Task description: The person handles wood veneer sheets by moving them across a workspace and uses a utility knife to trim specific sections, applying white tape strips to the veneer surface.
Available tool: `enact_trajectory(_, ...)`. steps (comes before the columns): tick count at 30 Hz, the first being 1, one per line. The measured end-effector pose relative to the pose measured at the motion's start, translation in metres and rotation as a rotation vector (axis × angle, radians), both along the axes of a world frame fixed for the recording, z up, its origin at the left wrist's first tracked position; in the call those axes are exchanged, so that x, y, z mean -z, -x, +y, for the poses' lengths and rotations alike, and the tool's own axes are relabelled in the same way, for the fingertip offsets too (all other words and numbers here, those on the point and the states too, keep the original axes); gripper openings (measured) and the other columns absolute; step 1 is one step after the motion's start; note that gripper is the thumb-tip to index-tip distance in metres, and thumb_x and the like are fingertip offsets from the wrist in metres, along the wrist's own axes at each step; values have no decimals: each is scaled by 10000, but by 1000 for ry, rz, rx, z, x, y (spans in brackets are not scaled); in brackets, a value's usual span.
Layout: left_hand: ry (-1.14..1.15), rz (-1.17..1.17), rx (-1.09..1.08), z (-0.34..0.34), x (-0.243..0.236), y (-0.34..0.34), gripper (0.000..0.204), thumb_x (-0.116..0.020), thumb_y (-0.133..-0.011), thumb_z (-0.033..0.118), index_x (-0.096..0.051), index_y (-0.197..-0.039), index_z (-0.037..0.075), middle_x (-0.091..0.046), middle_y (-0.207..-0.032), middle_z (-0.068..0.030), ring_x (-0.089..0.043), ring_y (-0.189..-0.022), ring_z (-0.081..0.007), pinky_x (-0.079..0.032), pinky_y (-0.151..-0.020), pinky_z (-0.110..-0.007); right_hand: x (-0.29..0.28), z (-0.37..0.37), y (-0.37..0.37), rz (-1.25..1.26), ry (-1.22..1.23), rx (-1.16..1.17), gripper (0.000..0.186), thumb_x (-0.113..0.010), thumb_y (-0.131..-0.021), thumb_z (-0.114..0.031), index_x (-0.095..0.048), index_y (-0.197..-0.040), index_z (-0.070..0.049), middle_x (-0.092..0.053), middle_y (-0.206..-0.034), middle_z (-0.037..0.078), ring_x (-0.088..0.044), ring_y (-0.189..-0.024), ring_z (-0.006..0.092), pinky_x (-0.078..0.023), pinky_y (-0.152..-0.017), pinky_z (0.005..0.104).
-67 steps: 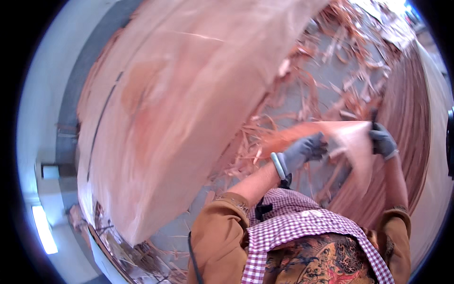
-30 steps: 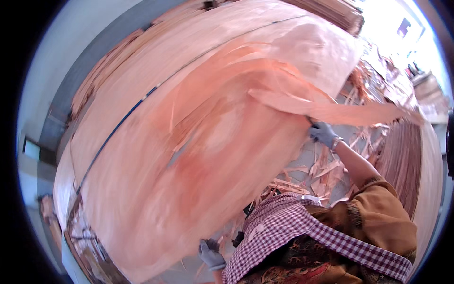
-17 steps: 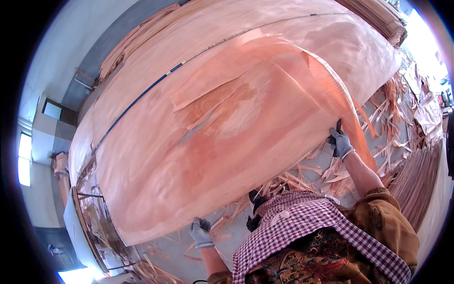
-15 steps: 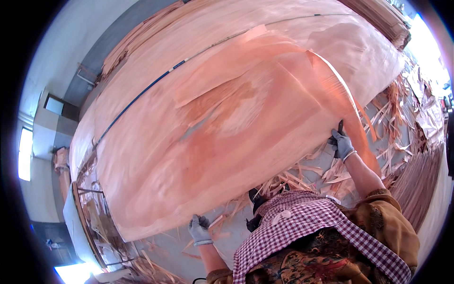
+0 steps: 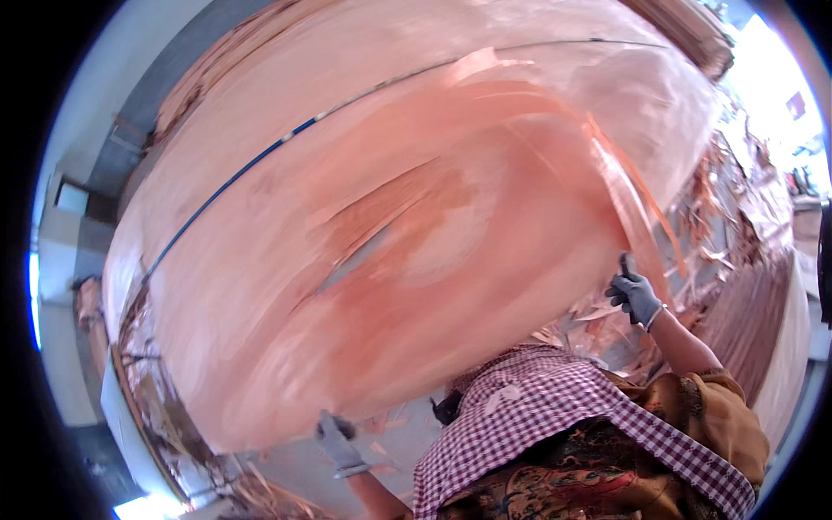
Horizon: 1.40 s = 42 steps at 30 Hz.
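A large pink wood veneer sheet (image 5: 407, 338) lies on a broad stack, with a long split near its middle and a loose orange strip (image 5: 640, 204) curling down its right side. My left hand (image 5: 340, 444), in a grey glove, has its fingers closed on the sheet's near edge at lower left. At the right edge, beside that strip, my gloved right hand (image 5: 635, 295) is closed round a dark slim tool (image 5: 625, 264), touching or very near the sheet. A long blue-and-grey line (image 5: 227, 186), perhaps a rod, crosses the stack behind the split.
Veneer scraps (image 5: 711, 208) litter the grey floor at right and below the sheet. Stacked veneer (image 5: 737, 329) stands at my right, with more piles (image 5: 693, 35) at the back. A board on a metal frame (image 5: 130, 433) is at lower left, near the wall (image 5: 69, 121).
Earlier both hands held a loose piece over the right side; now they are apart on the big sheet's edge. Since half a second ago both moved slightly nearer me, and the split looks wider.
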<state>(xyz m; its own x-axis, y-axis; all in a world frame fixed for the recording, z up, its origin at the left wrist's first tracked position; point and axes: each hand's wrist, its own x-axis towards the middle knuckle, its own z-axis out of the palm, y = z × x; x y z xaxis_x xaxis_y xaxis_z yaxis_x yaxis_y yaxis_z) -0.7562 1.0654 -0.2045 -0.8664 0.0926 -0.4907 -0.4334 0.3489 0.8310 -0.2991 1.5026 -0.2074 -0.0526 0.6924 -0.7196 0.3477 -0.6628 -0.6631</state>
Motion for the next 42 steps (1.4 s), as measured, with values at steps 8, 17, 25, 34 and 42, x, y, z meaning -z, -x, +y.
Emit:
enact_trajectory(8, -232, 353, 107, 239, -12, 138, 430, -630, -840, 377, -493, -1027, 15, -507, -743, -14, -450, -595, -101, -381, -521, -250, -73, 9, 80, -47, -150, -592, 284, -631, -843, -193, -623, -1103, -80, -601, -799, -35, -467, -565, 30, -357, -474, 193)
enact_trajectory(17, -174, 124, 326, 327, 27, 205, 308, -694, -786, 310, -585, -918, 54, -516, -592, -8, -434, -429, -94, -312, -362, -237, -49, 103, 133, 260, -381, -172, 601, -564, -827, -168, -353, -1387, -106, -504, -1251, 49, -538, -903, 104, -429, -565, 213)
enact_trajectory(25, -331, -15, 356, 294, -36, 213, 69, -643, -816, 138, -604, -816, 81, -542, -607, -15, -491, -477, -80, -363, -406, -199, -49, 247, 119, 152, -600, -280, 708, -528, -889, -240, -125, -1471, -235, -373, -1411, 13, -548, -966, 163, -374, -478, 170)
enact_trajectory(34, -177, -38, -31, 156, -67, 197, 57, -598, -834, 115, -584, -806, 67, -483, -592, -3, -406, -432, -67, -308, -373, -198, -39, 350, 218, -141, -662, -937, 430, -515, -858, -173, -521, -1287, -144, -501, -831, -62, -386, -615, 31, -309, -497, 183)
enact_trajectory(42, -13, -13, 23, 103, -11, 179, 49, -619, -811, 105, -577, -794, 84, -500, -589, 14, -437, -423, -58, -315, -358, -187, -48, 270, 277, -68, -648, -1055, 372, -542, -860, -153, -575, -1228, -115, -512, -879, -60, -375, -686, 56, -345, -599, 193)
